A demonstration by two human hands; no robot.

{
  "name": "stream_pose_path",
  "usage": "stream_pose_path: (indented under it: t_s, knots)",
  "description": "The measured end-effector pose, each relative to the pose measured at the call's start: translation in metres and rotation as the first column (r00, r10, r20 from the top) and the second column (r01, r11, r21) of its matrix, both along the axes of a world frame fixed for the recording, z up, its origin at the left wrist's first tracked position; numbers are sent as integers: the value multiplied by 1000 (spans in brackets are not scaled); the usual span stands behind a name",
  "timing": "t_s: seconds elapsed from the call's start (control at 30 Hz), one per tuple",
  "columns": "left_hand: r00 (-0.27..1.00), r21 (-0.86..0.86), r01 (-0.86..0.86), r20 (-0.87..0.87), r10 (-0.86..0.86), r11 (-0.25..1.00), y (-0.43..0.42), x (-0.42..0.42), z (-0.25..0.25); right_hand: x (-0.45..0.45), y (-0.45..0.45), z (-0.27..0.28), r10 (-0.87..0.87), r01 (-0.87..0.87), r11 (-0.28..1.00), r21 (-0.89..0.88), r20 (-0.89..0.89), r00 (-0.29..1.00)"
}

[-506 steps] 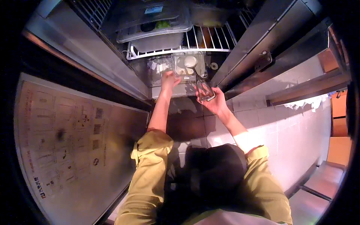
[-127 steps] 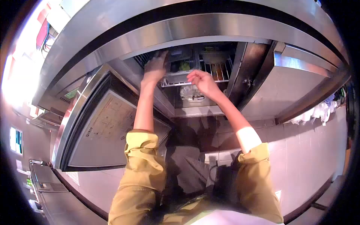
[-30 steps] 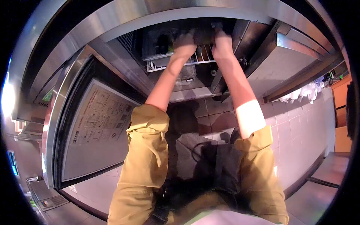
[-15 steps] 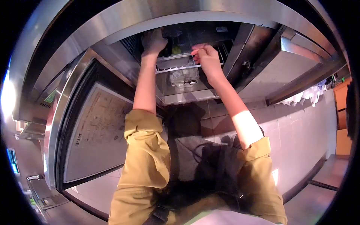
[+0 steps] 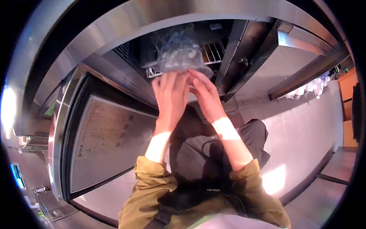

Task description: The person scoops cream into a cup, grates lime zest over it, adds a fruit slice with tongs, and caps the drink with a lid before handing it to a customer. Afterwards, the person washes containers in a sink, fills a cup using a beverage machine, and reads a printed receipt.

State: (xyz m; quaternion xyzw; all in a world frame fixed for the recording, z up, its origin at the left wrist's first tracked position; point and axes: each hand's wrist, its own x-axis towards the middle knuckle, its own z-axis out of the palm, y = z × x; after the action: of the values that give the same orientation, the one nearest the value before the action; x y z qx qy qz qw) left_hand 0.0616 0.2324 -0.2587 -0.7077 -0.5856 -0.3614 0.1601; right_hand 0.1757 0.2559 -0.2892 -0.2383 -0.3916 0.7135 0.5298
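A crinkled clear plastic bag [image 5: 181,51] lies at the mouth of the open under-counter fridge, over the white wire shelf [image 5: 213,52]. I cannot make out what is inside it. My left hand [image 5: 171,91] is closed on the bag's near edge, its fingers bent over and partly hidden from above. Close beside it, my right hand [image 5: 206,93] pinches the same edge, thumb and fingers together. The two hands almost touch at the fingertips.
On the left the fridge door [image 5: 110,141] stands wide open. A second door [image 5: 282,65] juts out on the right. The steel counter edge [image 5: 152,23] arches above the opening. White cloth or bags [image 5: 310,87] lie on the right by the tiled floor [image 5: 297,129].
Both hands have drawn back toward me and come together. The left hand has left the dark fridge interior, and the clear plastic bag is now at the opening, held in both hands.
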Motion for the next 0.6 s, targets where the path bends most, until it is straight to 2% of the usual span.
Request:
stream_pose_path:
  t_s: [0.07, 0.1, 0.2, 0.23, 0.3, 0.33, 0.4, 0.43, 0.47, 0.53, 0.57, 0.6]
  knots:
    - [993, -51, 86, 84, -81, 995, -13, 14, -10, 8, -6, -24, -66, 73, 996, -51, 135, 989]
    - [985, -64, 75, 159, -64, 995, -16, 17, -18, 10, -10, -31, -142, 156, 982, -105, 130, 981]
    - [966, -37, -141, 214, 146, 989, -14, 29, -25, 20, -12, -57, -45, 47, 985, -164, 14, 999]
    - [971, -39, -142, 187, 147, 989, -9, 27, -33, 25, -12, -65, -15, 18, 981, -192, 16, 1000]
    - [983, -173, -119, 116, 140, 978, -8, 21, -50, 33, -14, -74, 47, -41, 968, -249, 18, 999]
    - [988, -236, -109, 83, 131, 966, -9, 20, -57, 36, -19, -78, -66, 94, 968, -233, 124, 990]
    - [987, -190, -75, 128, 101, 979, -12, 27, -57, 42, -33, -83, -291, 354, 922, -156, 321, 901]
    - [986, -178, -46, 147, 73, 983, -17, 32, -57, 44, -47, -88, -597, 574, 796, 193, 411, 689]
    - [985, -165, -18, 169, 46, 986, -21, 36, -56, 53, -58, -69, -840, 594, 541, 595, 345, 420]
    - [973, -208, 67, 229, -18, 976, -27, 51, -54, 79, -83, -47, -785, 122, 541, 832, 448, 427]
    - [962, -230, 118, 268, -54, 966, -31, 58, -52, 78, -80, -50, -724, -10, 472, 882, 393, 567]
    - [947, -254, 172, 308, -89, 952, -35, 66, -51, 81, -82, -49, -708, -125, 530, 839, 519, 479]
